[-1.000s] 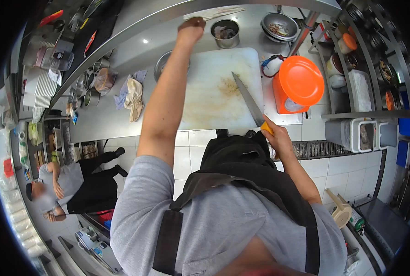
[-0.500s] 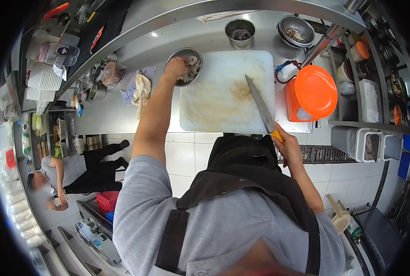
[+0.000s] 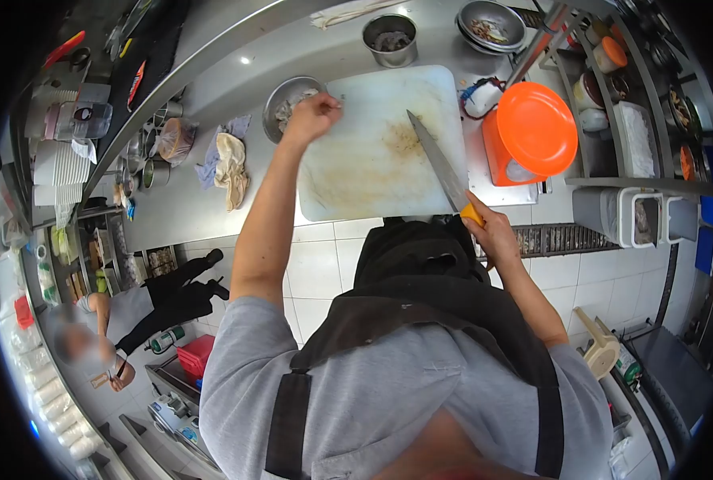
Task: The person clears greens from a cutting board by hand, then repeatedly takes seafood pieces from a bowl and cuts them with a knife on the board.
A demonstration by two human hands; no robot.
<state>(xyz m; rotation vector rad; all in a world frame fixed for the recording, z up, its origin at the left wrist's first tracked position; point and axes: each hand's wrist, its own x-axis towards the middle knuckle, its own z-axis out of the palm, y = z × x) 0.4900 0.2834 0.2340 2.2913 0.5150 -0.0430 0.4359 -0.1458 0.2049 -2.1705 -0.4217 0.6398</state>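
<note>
Gripping the knife, my right fingers could nick my left fingers, hold unclear, by swinging it across.

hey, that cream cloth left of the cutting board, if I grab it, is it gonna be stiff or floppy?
Probably floppy: the cream cloth lies in loose, soft folds. It looks thin, so likely light, though dampness can't be judged. It overlaps a bluish cloth on the metal counter, so pushing it may drag that one along.
</note>
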